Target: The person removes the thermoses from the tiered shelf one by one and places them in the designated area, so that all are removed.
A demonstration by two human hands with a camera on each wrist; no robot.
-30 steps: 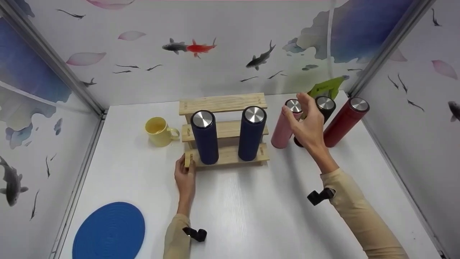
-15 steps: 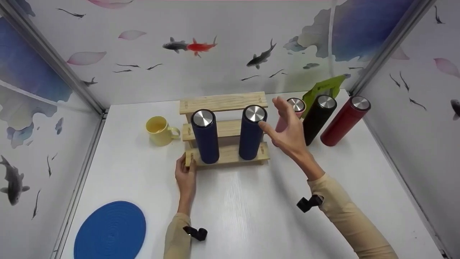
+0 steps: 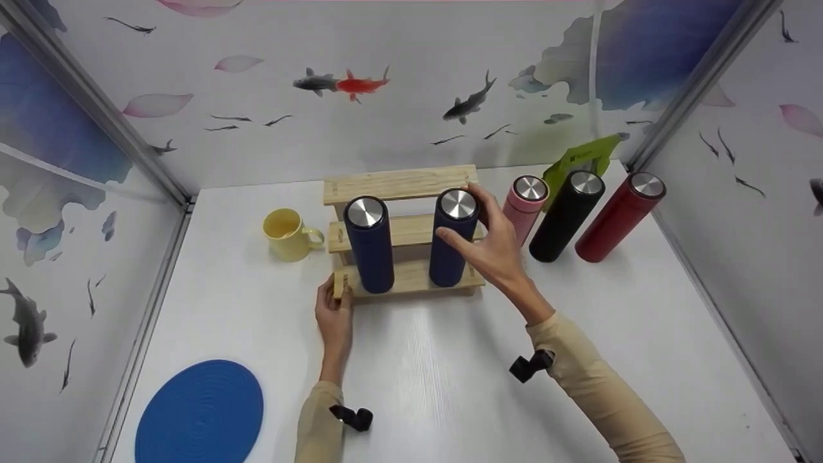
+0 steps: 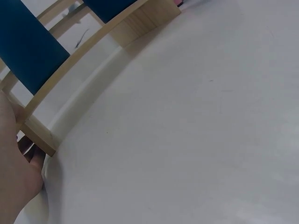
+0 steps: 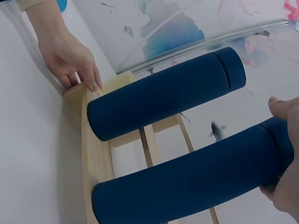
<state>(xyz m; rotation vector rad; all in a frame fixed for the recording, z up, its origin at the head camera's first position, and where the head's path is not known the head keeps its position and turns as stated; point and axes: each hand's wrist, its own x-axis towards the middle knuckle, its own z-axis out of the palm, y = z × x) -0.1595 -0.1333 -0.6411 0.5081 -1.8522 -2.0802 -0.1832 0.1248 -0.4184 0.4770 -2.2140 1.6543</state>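
A three-tier wooden rack (image 3: 402, 184) bears two dark blue thermos bottles with silver lid tops on its lowest step. My left hand (image 3: 334, 325) grips the left end of that step, thumb on top and fingers beneath. At the right thermos (image 3: 445, 260), my right hand (image 3: 496, 249) reaches round the upper part, with thumb and fingers on opposite sides. A small gap shows between the thumb and the lid in the right wrist view; the other fingers are partly hidden there. The left thermos (image 3: 371, 254) stands upright and untouched.
To the right of the rack stand pink (image 3: 522, 212), black (image 3: 566, 218) and red (image 3: 618, 218) thermos bottles. Behind them is a green pouch (image 3: 588, 151). A yellow mug (image 3: 286, 241) sits left of the rack, and a round blue mat (image 3: 200, 411) lies at front left.
My right hand has moved left from beside the pink and black bottles to the right blue thermos. The left hand keeps its hold on the rack.
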